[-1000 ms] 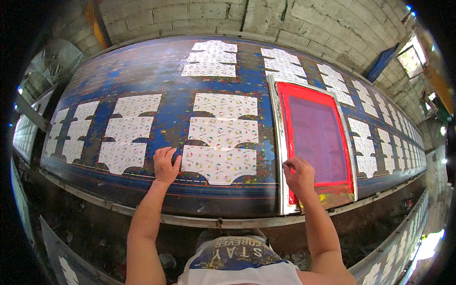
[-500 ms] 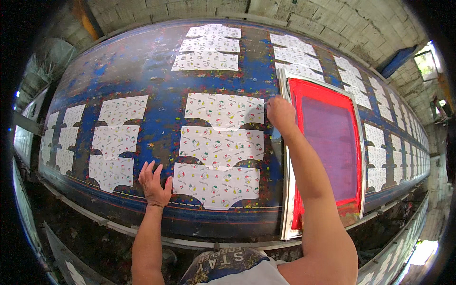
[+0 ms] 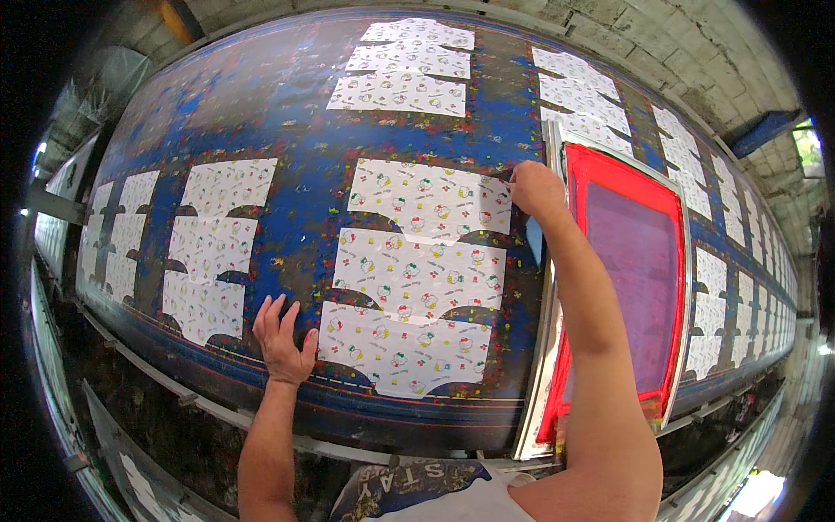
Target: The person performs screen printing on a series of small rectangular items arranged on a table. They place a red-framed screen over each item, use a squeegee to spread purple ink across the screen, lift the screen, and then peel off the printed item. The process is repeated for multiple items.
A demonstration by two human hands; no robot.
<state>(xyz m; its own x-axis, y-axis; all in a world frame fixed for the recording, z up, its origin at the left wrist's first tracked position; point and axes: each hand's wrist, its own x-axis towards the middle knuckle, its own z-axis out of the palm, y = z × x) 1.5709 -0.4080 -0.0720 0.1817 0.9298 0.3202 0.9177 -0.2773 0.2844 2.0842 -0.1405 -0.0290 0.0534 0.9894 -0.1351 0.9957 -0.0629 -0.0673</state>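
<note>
Three white cloth-like pcs lie in a column on the table (image 3: 300,204), between the two hands: top pc (image 3: 430,202) just left of the R hand (image 3: 536,191), middle pc (image 3: 422,268) below that, bottom pc (image 3: 404,348) just right of the L hand (image 3: 283,346). R hand's curled in, fingertips right at the top pc's upper R corner; from where I'm standing, can't tell if it's pinching the edge or only touching. L hand's open, fingers spread, nothing in it, thumb near the bottom pc's side. Progress, approx: all 3 pcs already carry small figures in red, green & yellow, so I'd judge the colouring well along. They look laid out & mostly flat, none lifted off; whether any colour's left to add, can't say. Red-bordered screen (image 3: 639,252) stands beside the column, under & to the R of the R forearm. More patterned pcs (image 3: 213,248) lie left of the L hand, others (image 3: 403,74) well beyond both hands.
</note>
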